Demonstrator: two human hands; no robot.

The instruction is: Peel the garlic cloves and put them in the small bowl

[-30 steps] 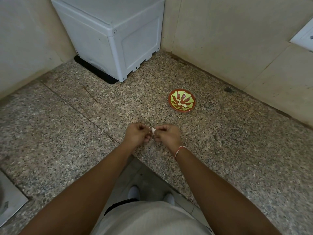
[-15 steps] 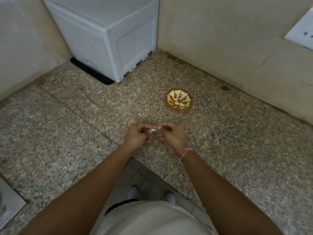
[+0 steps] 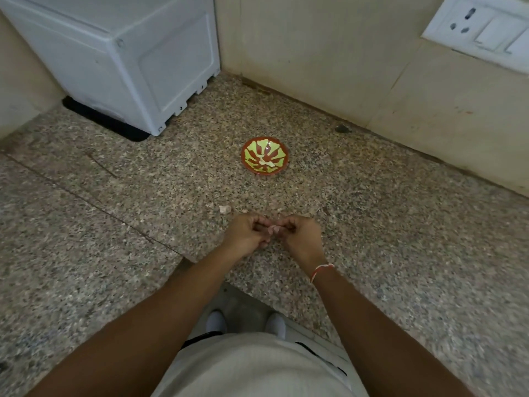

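Observation:
A small red bowl (image 3: 265,157) with a yellow-green pattern stands on the speckled stone counter, with a few pale cloves in it. Nearer me, my left hand (image 3: 248,234) and my right hand (image 3: 301,236) meet fingertip to fingertip and pinch one small garlic clove (image 3: 271,230) between them. Fingers hide most of the clove. A scrap of garlic skin (image 3: 224,209) lies on the counter just beyond my left hand.
A white box-shaped appliance (image 3: 126,58) on a black mat fills the back left corner. Tiled walls close the back and right, with a wall socket and switch plate (image 3: 483,31) at top right. A dark spot (image 3: 342,128) sits by the wall. The counter edge runs below my wrists.
My hands stay together on the clove and work it; the fingers have closed over it more. The camera has tilted, so the bowl and the socket sit lower in view.

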